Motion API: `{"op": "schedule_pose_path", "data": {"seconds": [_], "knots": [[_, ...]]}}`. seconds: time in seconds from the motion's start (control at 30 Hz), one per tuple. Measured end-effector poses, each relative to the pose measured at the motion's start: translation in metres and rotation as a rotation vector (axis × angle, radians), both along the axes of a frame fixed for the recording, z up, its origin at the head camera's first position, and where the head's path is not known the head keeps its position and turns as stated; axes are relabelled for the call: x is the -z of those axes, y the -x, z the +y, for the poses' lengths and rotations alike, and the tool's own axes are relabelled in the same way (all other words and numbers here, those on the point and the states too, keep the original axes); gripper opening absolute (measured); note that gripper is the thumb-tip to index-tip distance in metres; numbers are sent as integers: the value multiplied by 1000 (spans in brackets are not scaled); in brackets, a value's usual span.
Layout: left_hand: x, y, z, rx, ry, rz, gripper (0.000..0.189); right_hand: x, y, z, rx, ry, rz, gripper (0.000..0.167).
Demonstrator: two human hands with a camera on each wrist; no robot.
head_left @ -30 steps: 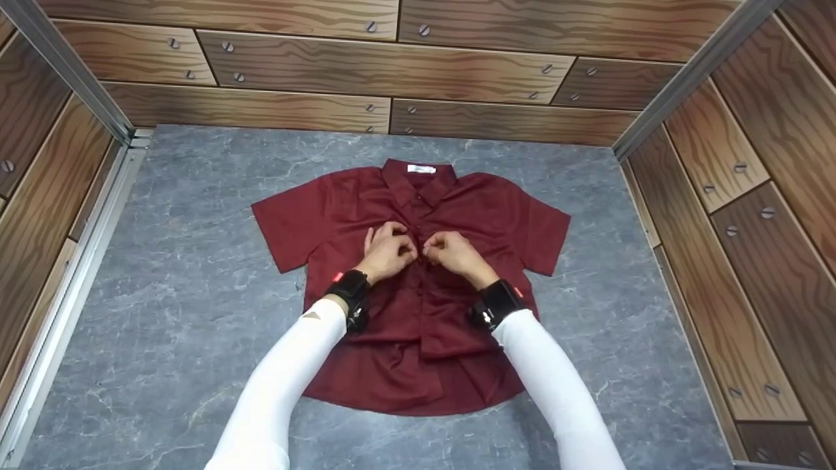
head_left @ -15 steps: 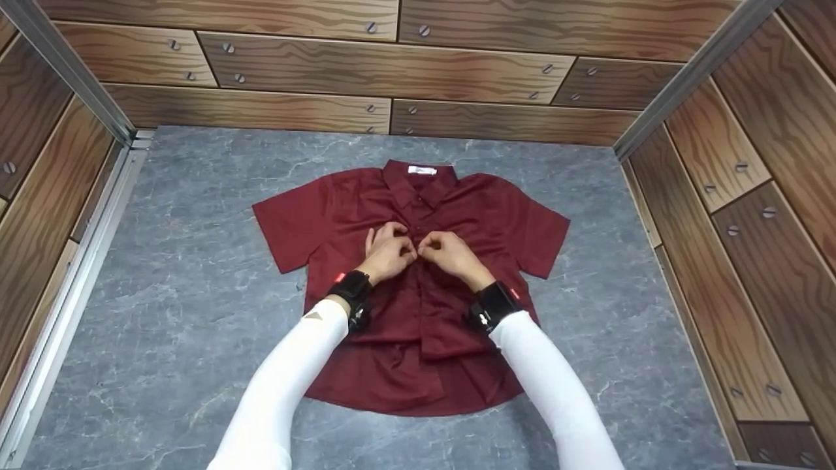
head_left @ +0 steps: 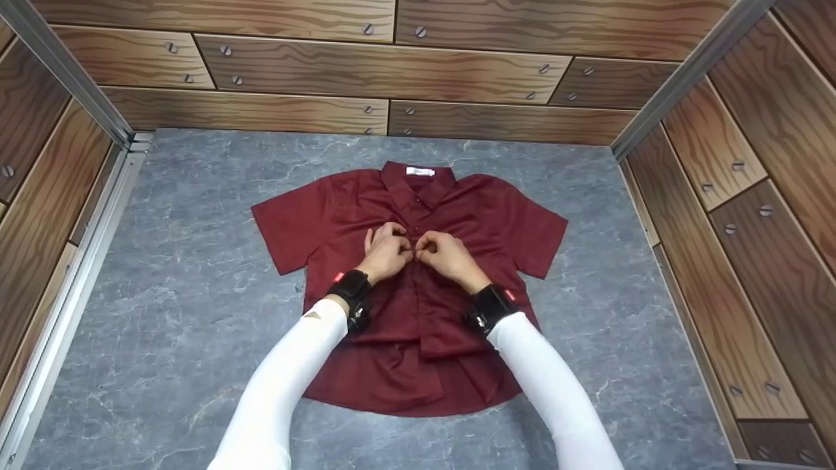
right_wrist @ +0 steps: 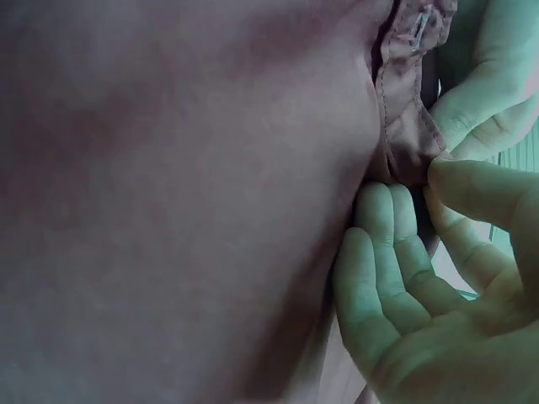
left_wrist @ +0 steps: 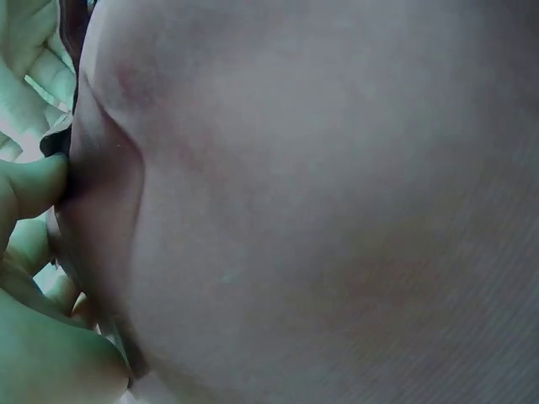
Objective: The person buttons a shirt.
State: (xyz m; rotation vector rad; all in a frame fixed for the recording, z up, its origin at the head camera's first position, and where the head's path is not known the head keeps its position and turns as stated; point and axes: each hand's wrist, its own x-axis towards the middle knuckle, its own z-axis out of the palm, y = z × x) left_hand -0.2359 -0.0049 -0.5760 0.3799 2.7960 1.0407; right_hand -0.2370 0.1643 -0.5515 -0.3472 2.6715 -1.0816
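Three plank-patterned walls stand at nine, twelve and three o'clock around a grey marbled surface, with two metal posts near ten and two. One dark-red shirt lies mid-surface, its collar toward twelve, one white label inside. Two white sleeves come in from seven and five o'clock, one black band per wrist. At the shirt's centre, the left hand pinches its front edge; the right hand pinches the same edge between thumb and forefinger.
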Motion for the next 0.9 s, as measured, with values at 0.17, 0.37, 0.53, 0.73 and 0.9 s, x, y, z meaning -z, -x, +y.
{"op": "schedule_pose_path", "data": {"seconds": [0.17,0.37,0.53,0.73,0.9], "knots": [[-1,2,-2,8,-36,-45,10,1,0,-1,13,-9,-1,9],[-3,5,-5,19,-107,-120,17,1,1,-1,19,-32,2,11],[-3,5,-6,38,-95,-115,19,3,1,3,13,-8,-29,13],[-3,5,-5,42,-76,-95,19,2,2,8,17,21,-77,13],[-3,5,-5,35,-83,-97,19,0,2,8,14,-43,-64,11]]}}
